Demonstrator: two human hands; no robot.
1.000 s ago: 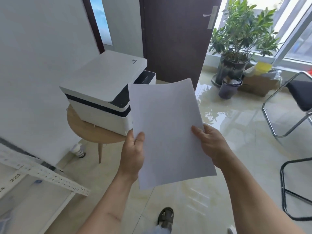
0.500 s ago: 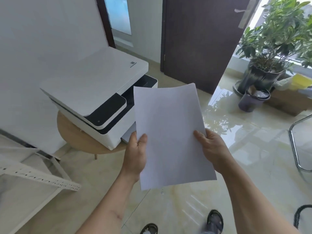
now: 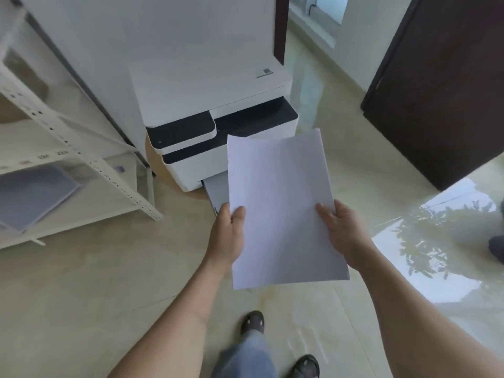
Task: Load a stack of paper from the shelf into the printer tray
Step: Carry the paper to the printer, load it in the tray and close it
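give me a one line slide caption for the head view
Both hands, left hand and right hand, hold a paper stack before the printer's open tray.

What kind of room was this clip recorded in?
Probably a small office or a home workroom: a white printer stands by the wall, a perforated metal shelf holds paper, and both hands carry a paper stack over a glossy tiled floor.
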